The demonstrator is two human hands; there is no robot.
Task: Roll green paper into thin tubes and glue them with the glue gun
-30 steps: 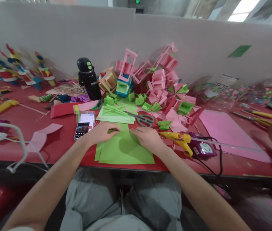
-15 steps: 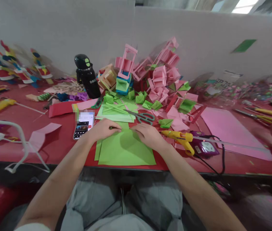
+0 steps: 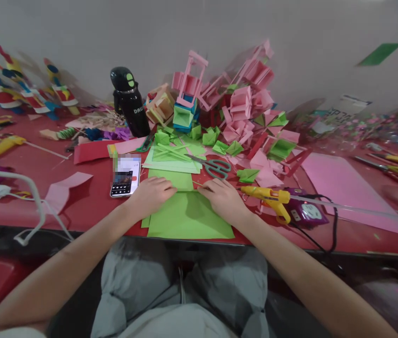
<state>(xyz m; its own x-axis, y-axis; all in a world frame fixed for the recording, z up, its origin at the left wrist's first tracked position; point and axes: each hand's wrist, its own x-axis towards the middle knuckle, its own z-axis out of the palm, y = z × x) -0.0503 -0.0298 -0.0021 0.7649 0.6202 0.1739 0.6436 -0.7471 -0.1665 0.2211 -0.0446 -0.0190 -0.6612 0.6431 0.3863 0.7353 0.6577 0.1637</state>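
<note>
A light green sheet of paper (image 3: pixel 188 218) lies at the table's front edge, with another green sheet under it. My left hand (image 3: pixel 154 195) has its fingers closed at the left part of the sheet's far edge. On the right part of that edge, my right hand (image 3: pixel 222 198) pinches the paper. The edge between them looks narrowly folded or rolled. A thin pale stick-like end (image 3: pixel 196 183) pokes out by my right fingertips; the rest of it is hidden. Scissors (image 3: pixel 216 167) lie just beyond my right hand.
A phone (image 3: pixel 126 180) lies left of my left hand. A yellow glue gun (image 3: pixel 269 199) with a cord sits by my right wrist. Behind stand a black bottle (image 3: pixel 131 105) and a pile of folded pink paper pieces (image 3: pixel 241 103). A pink sheet (image 3: pixel 354 192) lies at right.
My hands have stayed at the sheet's far edge, and the left fingers have turned flatter over it. A pale stick end now shows by my right fingers. The view has tilted slightly down.
</note>
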